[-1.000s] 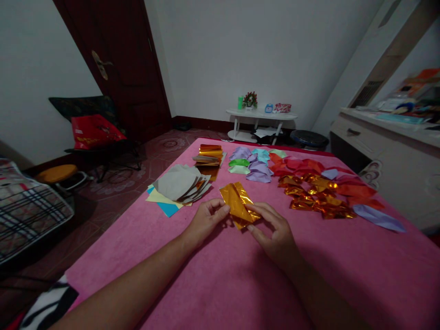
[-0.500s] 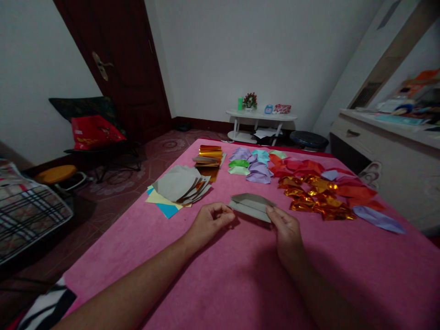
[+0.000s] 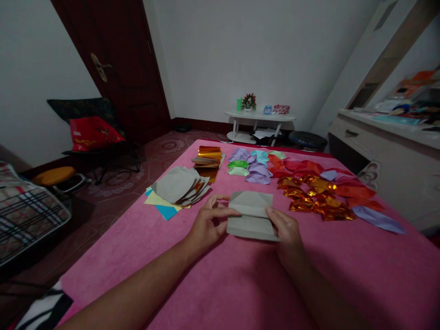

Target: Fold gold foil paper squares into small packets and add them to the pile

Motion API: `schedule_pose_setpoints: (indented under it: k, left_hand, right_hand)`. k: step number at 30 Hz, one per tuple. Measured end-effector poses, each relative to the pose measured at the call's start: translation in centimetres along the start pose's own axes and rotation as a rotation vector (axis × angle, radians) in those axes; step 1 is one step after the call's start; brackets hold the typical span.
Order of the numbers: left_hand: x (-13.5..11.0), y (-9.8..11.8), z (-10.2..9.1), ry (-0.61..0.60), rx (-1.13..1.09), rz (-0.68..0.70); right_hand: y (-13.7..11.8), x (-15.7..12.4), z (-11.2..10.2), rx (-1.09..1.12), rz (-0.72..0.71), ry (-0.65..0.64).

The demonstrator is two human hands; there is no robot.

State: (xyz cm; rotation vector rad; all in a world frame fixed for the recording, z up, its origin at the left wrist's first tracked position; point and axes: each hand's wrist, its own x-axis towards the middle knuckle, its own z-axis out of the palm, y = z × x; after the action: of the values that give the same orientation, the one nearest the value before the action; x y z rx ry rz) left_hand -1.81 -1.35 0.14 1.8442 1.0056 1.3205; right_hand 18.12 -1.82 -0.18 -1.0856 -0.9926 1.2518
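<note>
A folded sheet of grey paper [image 3: 250, 202] is held just above the pink cloth, its creased panels facing me. My left hand [image 3: 211, 217] grips its left edge, with the index finger lying across the front near the middle crease. On the right edge, my right hand [image 3: 285, 227] pinches the paper between thumb and fingers; some of those fingers are hidden behind it. To the left lies a fanned stack of grey paper [image 3: 173, 183], over yellow and blue sheets [image 3: 167, 211].
Beyond the stack are gold foil sheets [image 3: 209, 172]. Folded purple paper pieces [image 3: 258, 174], red paper pieces [image 3: 305, 167] and crumpled gold foil pieces [image 3: 309, 197] spread over the right half of the pink-covered table [image 3: 220, 284]. A white side table [image 3: 259, 116] stands by the wall.
The grey paper has been tilted and spread, so two broad panels now face me. My left index finger has moved onto its front; my right hand keeps hold of the right edge.
</note>
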Motion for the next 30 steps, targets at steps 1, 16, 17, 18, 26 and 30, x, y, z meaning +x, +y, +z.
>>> schedule_pose_setpoints:
  k: [1, 16, 17, 18, 26, 30]
  left_hand:
    - [-0.05, -0.12, 0.04, -0.008, 0.001, -0.007]
    - [-0.25, -0.59, 0.11, -0.136, 0.001, 0.038]
    - [-0.29, -0.67, 0.12, -0.144, -0.004, 0.035]
    - [-0.34, -0.74, 0.14, -0.151, -0.011, 0.032]
    - [-0.38, -0.50, 0.20, -0.175, -0.030, 0.035]
    - [-0.39, -0.29, 0.00, -0.172, 0.042, 0.018]
  right_hand:
    - [-0.09, -0.03, 0.01, -0.003, 0.005, -0.008]
    - [0.41, 0.19, -0.28, -0.036, 0.040, -0.079]
    - [0.45, 0.19, -0.28, -0.037, 0.038, -0.076]
    - [0.50, 0.18, -0.28, -0.035, 0.038, -0.074]
    - [0.59, 0.22, -0.28, 0.008, 0.060, -0.054]
    - [0.07, -0.05, -0.06, -0.003, 0.054, -0.040]
